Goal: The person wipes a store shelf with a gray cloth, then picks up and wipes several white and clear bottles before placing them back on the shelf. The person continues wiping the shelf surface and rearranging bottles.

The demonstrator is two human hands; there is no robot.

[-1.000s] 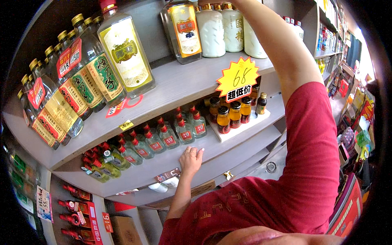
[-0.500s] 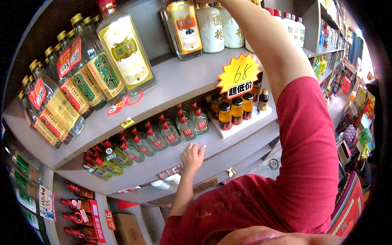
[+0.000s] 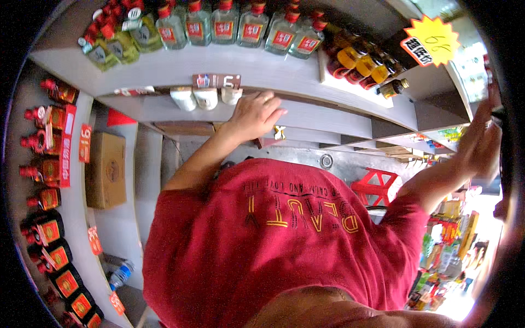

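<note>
My left hand (image 3: 256,113) is at the front edge of a grey shelf (image 3: 262,74), below a row of small clear bottles with red caps (image 3: 225,24). Its fingers are loosely bent with the thumb apart, and nothing shows in it. White paper cups or rolls (image 3: 205,99) sit just beside it on the level below. At the far right edge, my right hand (image 3: 488,143) is raised and smeared by motion. Its fingers are partly cut off by the picture's rim, so whether it holds anything does not show.
Amber bottles (image 3: 363,66) stand on a white board at the right, near a yellow star-shaped price sign (image 3: 430,42). Dark red-capped bottles (image 3: 60,240) line the left shelf, by a cardboard box (image 3: 106,170). A red plastic stool (image 3: 377,186) stands on the floor.
My right arm has come down from the upper shelf and swung out to the right. The view has tilted downward; my left hand stays by the shelf edge.
</note>
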